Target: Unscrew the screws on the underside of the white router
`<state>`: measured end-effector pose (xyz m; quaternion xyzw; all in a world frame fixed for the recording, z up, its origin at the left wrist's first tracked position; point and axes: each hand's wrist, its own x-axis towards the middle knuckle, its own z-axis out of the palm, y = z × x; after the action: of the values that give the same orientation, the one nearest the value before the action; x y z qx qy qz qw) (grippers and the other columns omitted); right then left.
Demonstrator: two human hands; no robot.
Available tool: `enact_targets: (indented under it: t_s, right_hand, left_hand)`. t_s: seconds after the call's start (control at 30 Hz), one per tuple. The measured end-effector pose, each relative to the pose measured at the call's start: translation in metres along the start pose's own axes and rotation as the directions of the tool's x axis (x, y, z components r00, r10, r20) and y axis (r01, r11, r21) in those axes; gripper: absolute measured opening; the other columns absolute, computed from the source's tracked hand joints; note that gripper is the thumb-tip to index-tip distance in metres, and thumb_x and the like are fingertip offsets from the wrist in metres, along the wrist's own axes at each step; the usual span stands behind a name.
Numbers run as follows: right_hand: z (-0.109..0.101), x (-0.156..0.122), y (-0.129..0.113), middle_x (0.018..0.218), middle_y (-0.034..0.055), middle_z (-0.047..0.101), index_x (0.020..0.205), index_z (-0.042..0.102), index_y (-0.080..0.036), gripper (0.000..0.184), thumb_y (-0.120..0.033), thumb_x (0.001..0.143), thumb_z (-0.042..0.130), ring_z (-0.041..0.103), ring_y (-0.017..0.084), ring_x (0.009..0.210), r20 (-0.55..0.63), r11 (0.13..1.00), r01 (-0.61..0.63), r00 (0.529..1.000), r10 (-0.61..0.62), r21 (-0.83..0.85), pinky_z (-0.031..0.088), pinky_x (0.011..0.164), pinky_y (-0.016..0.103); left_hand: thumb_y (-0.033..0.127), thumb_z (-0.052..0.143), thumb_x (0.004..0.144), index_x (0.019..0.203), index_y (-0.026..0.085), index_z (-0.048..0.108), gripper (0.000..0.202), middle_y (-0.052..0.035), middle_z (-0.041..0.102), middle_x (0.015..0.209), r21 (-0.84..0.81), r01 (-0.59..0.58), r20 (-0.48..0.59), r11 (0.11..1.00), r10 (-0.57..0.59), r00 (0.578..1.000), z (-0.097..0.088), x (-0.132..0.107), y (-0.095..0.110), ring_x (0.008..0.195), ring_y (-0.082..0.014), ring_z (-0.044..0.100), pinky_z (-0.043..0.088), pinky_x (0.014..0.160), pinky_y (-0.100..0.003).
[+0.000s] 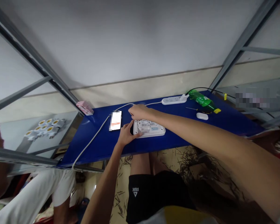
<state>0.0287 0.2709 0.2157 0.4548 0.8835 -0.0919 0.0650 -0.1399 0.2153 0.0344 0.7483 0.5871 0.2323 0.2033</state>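
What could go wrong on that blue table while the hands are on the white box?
The phone lies right beside the left hand, which holds the white box by its end; a nudge might shove it. The white cable trails off the table edge near another person and could snag. The green bottle lies on its side by the power strip; any leak there might be dangerous.

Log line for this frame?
left hand on white box left end | right hand at its rear edge, by white cable | phone beside
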Motion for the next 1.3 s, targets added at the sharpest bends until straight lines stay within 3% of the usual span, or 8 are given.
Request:
enact_targets:
  t_s: [0.2,0.43,0.63,0.8,1.07,1.3]
  right_hand:
    - [0.001,0.003,0.001,0.128,0.0179,0.087,0.124,0.09,-0.016,0.028,-0.007,0.105,0.072,0.077,0.028,0.107,0.002,1.0,0.002,1.0,-0.002,0.007,0.05,0.08,0.035]
    - [0.003,0.005,0.001,0.126,0.0181,0.086,0.123,0.091,-0.013,0.029,-0.007,0.105,0.069,0.074,0.025,0.099,-0.028,1.0,0.002,1.0,-0.001,0.003,0.047,0.078,0.035]
    - [0.004,0.003,0.002,0.12,0.0156,0.086,0.118,0.092,-0.016,0.028,-0.007,0.103,0.071,0.074,0.025,0.095,-0.058,1.0,0.008,0.998,-0.006,0.023,0.047,0.077,0.036]
    - [0.005,0.001,0.002,0.123,0.016,0.086,0.113,0.091,-0.016,0.023,-0.007,0.1,0.075,0.074,0.024,0.096,-0.077,0.999,0.012,0.997,-0.009,0.039,0.045,0.076,0.036]
    - [0.012,0.006,0.003,0.121,0.0137,0.088,0.107,0.09,-0.016,0.034,0.005,0.088,0.071,0.074,0.023,0.102,-0.098,0.99,0.054,0.994,-0.041,0.134,0.047,0.081,0.033]
    - [0.015,0.006,0.008,0.119,0.0164,0.089,0.106,0.09,-0.014,0.032,0.006,0.09,0.071,0.075,0.025,0.104,-0.097,0.974,0.067,0.994,-0.047,0.215,0.049,0.084,0.033]
  left_hand:
    - [0.064,0.096,0.09,0.182,0.019,0.054,0.111,-0.0219,0.074,0.166,-0.002,0.01,-0.002,1.0,-0.01,1.0,-0.001,0.0,0.002,0.16,-0.046,0.064,0.051,0.135,-0.059]
    - [0.064,0.095,0.091,0.182,0.017,0.054,0.111,-0.0229,0.073,0.166,-0.008,0.008,0.004,1.0,-0.008,1.0,-0.002,0.0,0.002,0.16,-0.0447,0.065,0.051,0.136,-0.057]
    - [0.065,0.095,0.09,0.181,0.023,0.055,0.108,-0.0185,0.076,0.164,-0.003,-0.005,-0.011,1.0,0.005,1.0,-0.001,0.0,0.001,0.158,-0.0441,0.066,0.052,0.135,-0.057]
    - [0.064,0.094,0.091,0.181,0.019,0.056,0.107,-0.0216,0.075,0.164,-0.002,-0.008,-0.012,1.0,0.008,1.0,-0.001,0.0,0.001,0.158,-0.0452,0.066,0.053,0.134,-0.058]
    - [0.065,0.093,0.091,0.181,0.019,0.056,0.108,-0.0221,0.074,0.165,-0.002,0.003,-0.005,1.0,-0.003,1.0,-0.002,0.0,0.001,0.158,-0.0455,0.066,0.052,0.135,-0.058]
    - [0.065,0.093,0.091,0.183,0.019,0.053,0.11,-0.021,0.074,0.166,0.0,0.0,-0.001,1.0,0.0,1.0,-0.002,0.0,0.002,0.16,-0.0439,0.065,0.051,0.136,-0.056]
